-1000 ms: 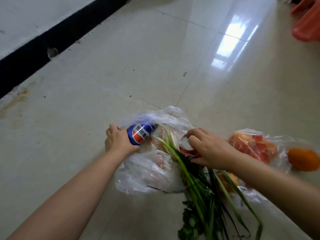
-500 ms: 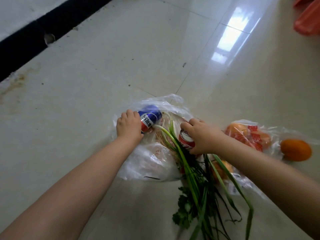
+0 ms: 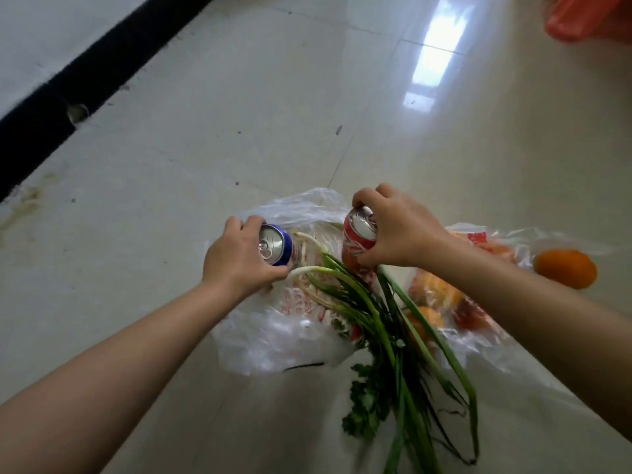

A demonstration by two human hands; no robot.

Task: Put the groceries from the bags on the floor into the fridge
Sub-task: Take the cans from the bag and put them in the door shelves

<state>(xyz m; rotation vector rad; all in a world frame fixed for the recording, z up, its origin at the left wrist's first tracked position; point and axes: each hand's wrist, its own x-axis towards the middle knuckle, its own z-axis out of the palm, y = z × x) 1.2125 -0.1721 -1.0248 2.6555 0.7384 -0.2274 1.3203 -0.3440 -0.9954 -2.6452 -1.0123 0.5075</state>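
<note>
The red printing on the clear bag [image 3: 273, 336] is too blurry to read, and the second bag [image 3: 478, 319] only shows orange blobs. Left hand [image 3: 236, 258] is wrapped around a blue can [image 3: 278, 246], right hand [image 3: 400, 230] grips a red can [image 3: 357, 237] (both above the bags, tabs up). Scallions [image 3: 386, 323] sprawl over the floor.
</note>
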